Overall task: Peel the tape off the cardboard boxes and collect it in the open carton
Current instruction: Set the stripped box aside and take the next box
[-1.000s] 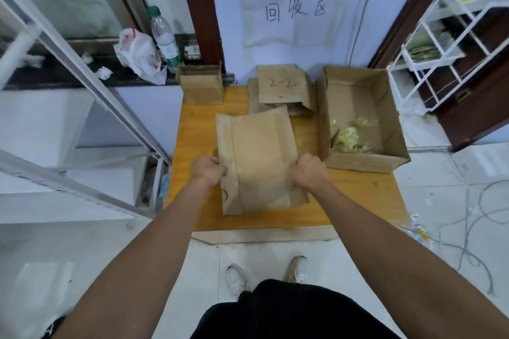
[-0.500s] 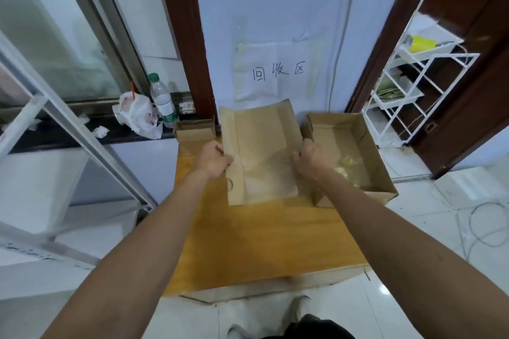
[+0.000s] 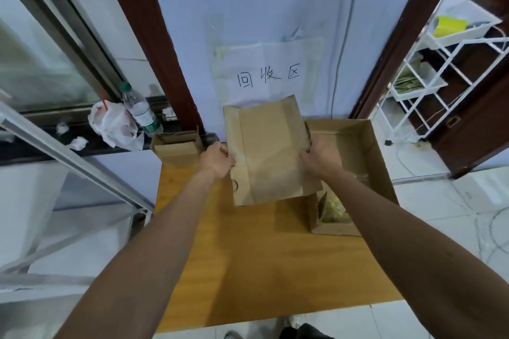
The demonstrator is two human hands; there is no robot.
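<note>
You hold the flattened cardboard box [image 3: 268, 151] up off the desk [image 3: 261, 256], just left of the open carton [image 3: 370, 146], its lower right corner overlapping the carton's left wall. Your left hand [image 3: 216, 158] grips the box's left edge, fingers curled round it. Your right hand [image 3: 319, 155] clamps the right edge, right beside the carton's left wall. In the carton's near end lies a yellowish clump, probably balled-up tape [image 3: 334, 208], though it's blurred. A small brown box [image 3: 176, 146] stands well left of the carton.

Bare forearms [image 3: 170, 228], dark garment [image 3: 305, 333] at bottom edge, possibly a pale shoe [image 3: 231, 335]
</note>
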